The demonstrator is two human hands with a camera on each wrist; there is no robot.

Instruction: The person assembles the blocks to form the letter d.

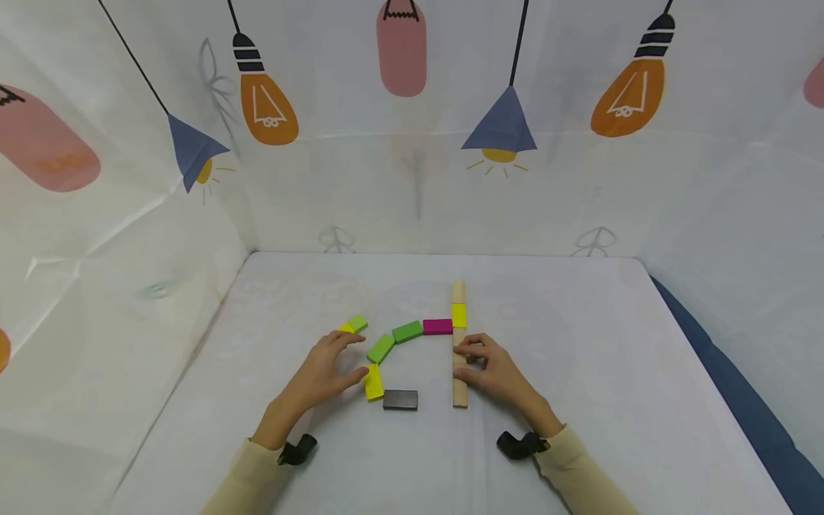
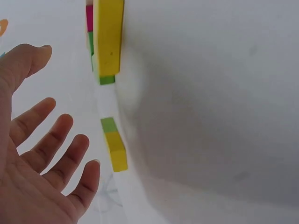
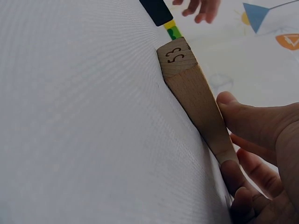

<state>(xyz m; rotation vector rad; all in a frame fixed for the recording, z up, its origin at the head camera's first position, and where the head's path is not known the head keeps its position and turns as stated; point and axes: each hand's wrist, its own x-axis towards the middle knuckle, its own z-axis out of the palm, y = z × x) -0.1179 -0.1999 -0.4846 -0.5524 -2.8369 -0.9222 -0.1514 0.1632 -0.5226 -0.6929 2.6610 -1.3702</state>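
Observation:
My left hand [image 1: 325, 368] is spread with fingers apart, its thumb beside a yellow block [image 1: 374, 383]. Its other fingertips are near a small yellow-and-light-green pair of blocks [image 1: 357, 323]; in the left wrist view the palm holds nothing. My right hand [image 1: 492, 368] has thumb and curled fingers on a straight row of wooden blocks [image 1: 460, 393]. Seen from the right wrist, those fingers meet the sides of a wooden block [image 3: 196, 100] whose end is marked 53. Another yellow block [image 1: 458, 315] sits within that row.
From the row, a magenta block [image 1: 438, 327] and two green blocks [image 1: 408, 332] curve leftward to the yellow one. A dark grey block [image 1: 400, 400] lies at the curve's near end. All rest on a white-covered table [image 1: 547, 300], with a patterned sheet [image 1: 386, 179] behind.

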